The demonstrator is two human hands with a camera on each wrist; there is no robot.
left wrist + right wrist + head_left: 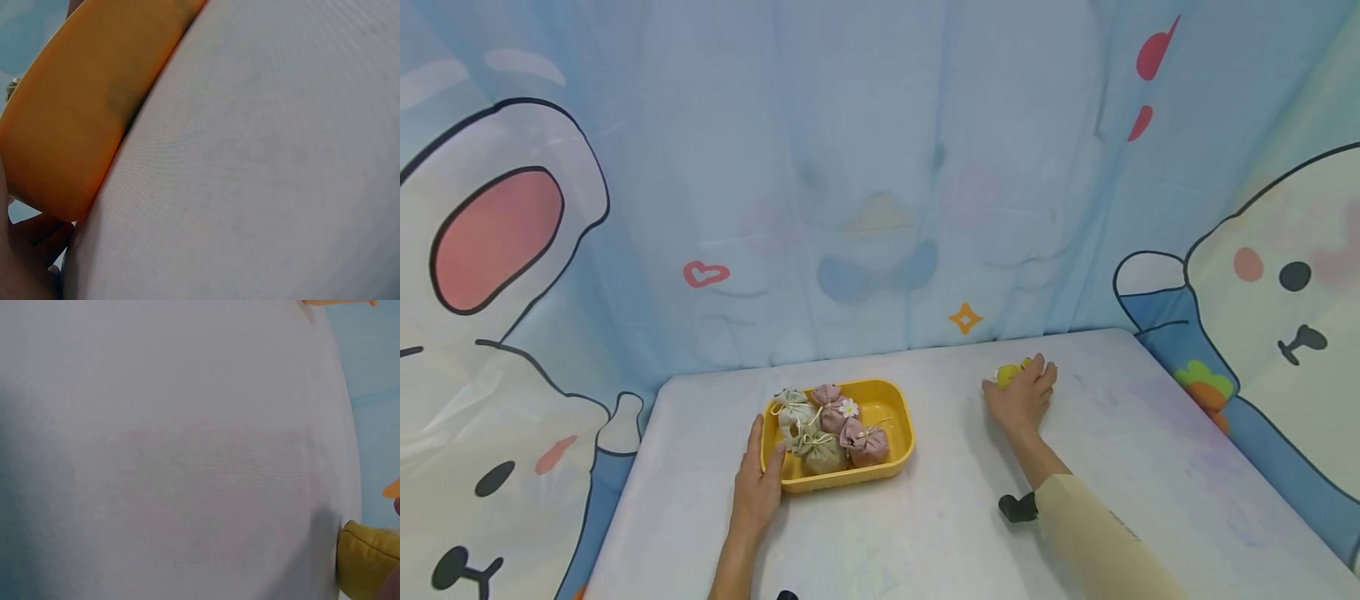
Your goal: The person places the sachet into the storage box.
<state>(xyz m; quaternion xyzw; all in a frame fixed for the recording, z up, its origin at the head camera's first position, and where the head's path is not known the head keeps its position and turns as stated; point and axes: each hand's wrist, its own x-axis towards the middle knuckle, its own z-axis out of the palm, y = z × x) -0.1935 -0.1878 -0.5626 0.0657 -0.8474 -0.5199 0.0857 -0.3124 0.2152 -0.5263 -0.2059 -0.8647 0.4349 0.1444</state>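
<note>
Left hand: the left hand [758, 487] lay on the desk [940, 517] by the near left corner of the yellow tray [891, 417]. Its fingers were straight and flat against the tray's side, and the thumb touched the rim. In the left wrist view the fingers [37, 237] showed just under the tray's orange-yellow wall [81, 119].

Right hand: the right hand [1022, 396] was stretched far out on the right part of the desk. Its fingers were bent over a small yellow pouch [1009, 372] and held it. In the right wrist view only a bit of the yellow pouch [365, 562] showed at the bottom right edge.

Yellow pouch: it sat on the desk under the right hand, well apart from the tray.

Tray: it stood on the desk in front of the person, a bit to the left. Inside it lay little cloth bags tied with string: a cream bag [793, 408], a pink bag with a white flower [833, 407], a tan bag [823, 452] and another pink bag [868, 443]. They were bunched together on the left side of the tray.

Behind the desk: a blue curtain [880, 167] with cartoon animals hung all around.
</note>
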